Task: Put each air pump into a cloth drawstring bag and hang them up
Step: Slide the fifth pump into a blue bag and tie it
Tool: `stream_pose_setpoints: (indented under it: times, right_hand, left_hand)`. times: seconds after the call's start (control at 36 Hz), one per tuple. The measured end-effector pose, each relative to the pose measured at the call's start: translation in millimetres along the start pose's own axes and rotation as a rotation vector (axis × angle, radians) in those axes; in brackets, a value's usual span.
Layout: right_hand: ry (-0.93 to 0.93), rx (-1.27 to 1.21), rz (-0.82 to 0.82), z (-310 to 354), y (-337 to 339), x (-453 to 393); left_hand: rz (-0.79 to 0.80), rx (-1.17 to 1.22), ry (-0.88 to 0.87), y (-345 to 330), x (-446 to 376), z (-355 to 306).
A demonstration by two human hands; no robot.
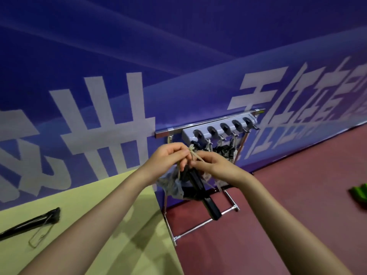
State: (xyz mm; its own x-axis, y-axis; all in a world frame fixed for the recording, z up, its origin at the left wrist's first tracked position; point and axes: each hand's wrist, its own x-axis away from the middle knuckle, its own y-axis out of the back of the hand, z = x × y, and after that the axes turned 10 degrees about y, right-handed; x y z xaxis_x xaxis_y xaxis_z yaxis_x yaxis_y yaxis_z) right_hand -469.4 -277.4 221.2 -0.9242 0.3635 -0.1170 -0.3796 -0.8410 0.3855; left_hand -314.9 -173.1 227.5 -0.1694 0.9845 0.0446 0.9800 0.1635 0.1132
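A blue banner [99,56] with large white characters fills the background, running along the edge of a red floor [297,195]. In front of it at lower left lies a pale yellow-green surface [69,245], on which a black pump [29,223] rests at an angle beside a clear wire clip. A metal rack [198,223] stands against the banner between surface and floor, its top rail carrying a grey hook strip [220,126] with five round black holders. Bagged pumps hang bunched below the strip, their cords looped on the hooks.

Both bare arms reach forward to the rack. A grey cloth bag [170,183] hangs beneath the hands, near the strip's left end, with a black pump [200,187] inside it; the pump's long body sticks out of the bag and slants down toward the rack's lower bar. The left hand [168,155] pinches the beige cord [191,153] near its knot, fingers curled tight around it. The right hand [212,163] also has a narrow grip, fingertips closed on the cord just beside the left hand. The cord appears to sit at or just below the leftmost hook, though blur hides whether it is actually looped on. A green object [359,193] lies on the floor at far right.
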Motion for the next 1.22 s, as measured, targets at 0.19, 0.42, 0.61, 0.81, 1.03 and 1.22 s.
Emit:
stream_pose_setpoints:
  times: [0.19,0.42,0.61,0.81,1.03,1.22]
  right_hand:
    - [-0.029,0.539,-0.243,-10.7,14.8,27.6]
    - [0.312,0.785,-0.951,-50.6,-7.1,80.9]
    - [0.103,0.49,-1.133,-77.7,-47.8,97.1]
    - [-0.091,-0.073,-1.127,-87.0,-69.6,89.1]
    - [0.087,0.059,-1.006,-69.3,-50.3,77.9]
    - [0.044,0.266,-0.748,-104.5,11.6,61.1]
  left_hand:
    - [-0.103,0.375,0.009,-29.4,-24.9,13.5]
    - [-0.095,0.362,-0.028,-42.1,-43.0,11.6]
    - [-0.085,0.332,-0.031,-53.2,-42.8,15.2]
    - [-0.058,0.345,-0.02,-60.8,-34.6,24.3]
    - [0.006,-0.074,-0.055,-58.2,-43.1,29.3]
    - [-0.031,0.008,0.059,-66.9,-75.4,35.2]
